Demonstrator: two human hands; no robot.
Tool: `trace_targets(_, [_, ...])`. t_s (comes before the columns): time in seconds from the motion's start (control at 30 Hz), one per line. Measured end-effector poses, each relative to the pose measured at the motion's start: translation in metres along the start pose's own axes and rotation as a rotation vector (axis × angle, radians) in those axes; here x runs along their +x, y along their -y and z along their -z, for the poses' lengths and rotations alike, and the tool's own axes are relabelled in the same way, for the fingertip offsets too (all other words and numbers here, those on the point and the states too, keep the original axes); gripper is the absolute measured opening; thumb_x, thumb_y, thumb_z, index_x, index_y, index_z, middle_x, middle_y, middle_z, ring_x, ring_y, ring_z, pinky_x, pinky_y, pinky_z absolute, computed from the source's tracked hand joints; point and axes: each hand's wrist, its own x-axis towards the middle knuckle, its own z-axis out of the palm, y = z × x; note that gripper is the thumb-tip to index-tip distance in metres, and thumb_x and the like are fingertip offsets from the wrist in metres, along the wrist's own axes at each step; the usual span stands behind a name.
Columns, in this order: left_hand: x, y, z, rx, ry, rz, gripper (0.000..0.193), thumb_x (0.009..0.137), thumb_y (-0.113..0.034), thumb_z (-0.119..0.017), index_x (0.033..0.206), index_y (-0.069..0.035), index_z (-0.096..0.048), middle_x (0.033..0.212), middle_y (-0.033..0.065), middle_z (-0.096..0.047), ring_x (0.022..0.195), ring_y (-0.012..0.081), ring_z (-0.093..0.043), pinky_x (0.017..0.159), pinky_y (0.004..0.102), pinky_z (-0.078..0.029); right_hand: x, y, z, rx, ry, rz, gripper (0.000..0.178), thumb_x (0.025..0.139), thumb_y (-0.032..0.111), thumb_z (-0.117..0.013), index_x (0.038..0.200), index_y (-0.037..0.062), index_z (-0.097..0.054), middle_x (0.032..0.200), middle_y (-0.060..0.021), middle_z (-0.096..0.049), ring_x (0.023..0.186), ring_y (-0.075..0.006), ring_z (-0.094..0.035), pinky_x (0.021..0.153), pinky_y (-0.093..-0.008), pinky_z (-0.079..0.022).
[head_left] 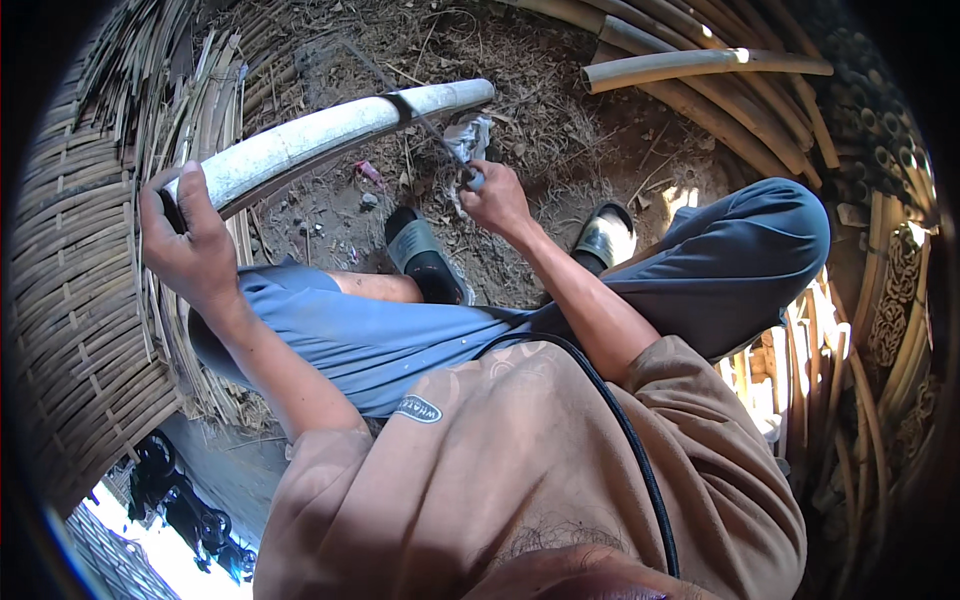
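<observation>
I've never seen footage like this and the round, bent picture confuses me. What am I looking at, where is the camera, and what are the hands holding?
There is no machine here: a person wears a wide-angle camera on the head, looking down, so straight edges bend. The shirt and blue trousers are the wearer's own, as are the sandals on the dirt ground. The left hand grips one end of a pale bamboo pole. The right hand holds a thin tool whose blade crosses the pole. A woven basket stands at left and bamboo poles lie at upper right.
</observation>
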Motion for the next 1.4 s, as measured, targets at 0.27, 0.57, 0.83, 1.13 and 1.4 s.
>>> trace_targets(0.27, [-0.003, 0.000, 0.004, 0.004, 0.045, -0.068, 0.024, 0.097, -0.025, -0.069, 0.101, -0.001, -0.069, 0.088, 0.0124, -0.070, 0.078, 0.0237, -0.066, 0.076, 0.0356, -0.052, -0.004, -0.023, -0.019, 0.066, -0.172, -0.060, 0.042, 0.080, 0.024, -0.071, 0.109, -0.0052, -0.071, 0.098, -0.0297, -0.072, 0.098, -0.0468, -0.070, 0.089, -0.0493, -0.056])
trace_targets(0.57, [-0.003, 0.003, 0.001, -0.159, 0.111, -0.157, 0.020, 0.095, -0.019, -0.069, 0.104, -0.002, -0.067, 0.092, 0.0088, -0.069, 0.086, 0.0184, -0.064, 0.083, 0.0318, -0.050, 0.008, -0.073, -0.005, -0.021, -0.127, -0.418, 0.038, 0.082, 0.023, -0.069, 0.105, -0.0077, -0.071, 0.092, -0.0254, -0.075, 0.090, -0.0401, -0.074, 0.082, -0.0459, -0.056])
trace_targets(0.83, [0.002, -0.009, 0.016, -0.203, 0.144, -0.227, 0.021, 0.094, -0.020, -0.069, 0.105, -0.002, -0.067, 0.098, 0.0078, -0.070, 0.092, 0.0198, -0.064, 0.087, 0.0327, -0.050, 0.009, -0.026, -0.003, 0.089, -0.085, -0.171, 0.038, 0.079, 0.022, -0.071, 0.106, -0.0057, -0.072, 0.094, -0.0275, -0.073, 0.093, -0.0428, -0.072, 0.086, -0.0480, -0.055])
trace_targets(1.13, [-0.002, -0.007, 0.001, -0.253, 0.166, -0.218, 0.020, 0.095, -0.016, -0.065, 0.109, -0.003, -0.068, 0.102, 0.0050, -0.068, 0.094, 0.0165, -0.062, 0.088, 0.0304, -0.048, 0.006, -0.015, -0.001, 0.033, -0.116, -0.045, 0.037, 0.079, 0.024, -0.071, 0.109, 0.0030, -0.073, 0.098, -0.0264, -0.073, 0.096, -0.0434, -0.071, 0.087, -0.0493, -0.055])
trace_targets(1.4, [-0.005, 0.001, -0.004, -0.102, 0.014, 0.082, 0.025, 0.098, -0.026, -0.067, 0.101, -0.001, -0.070, 0.082, 0.0076, -0.068, 0.074, 0.0167, -0.061, 0.070, 0.0318, -0.049, 0.009, -0.048, -0.009, -0.019, -0.118, -0.355, 0.035, 0.083, 0.023, -0.067, 0.104, -0.0049, -0.070, 0.098, -0.0289, -0.073, 0.097, -0.0426, -0.072, 0.088, -0.0478, -0.055])
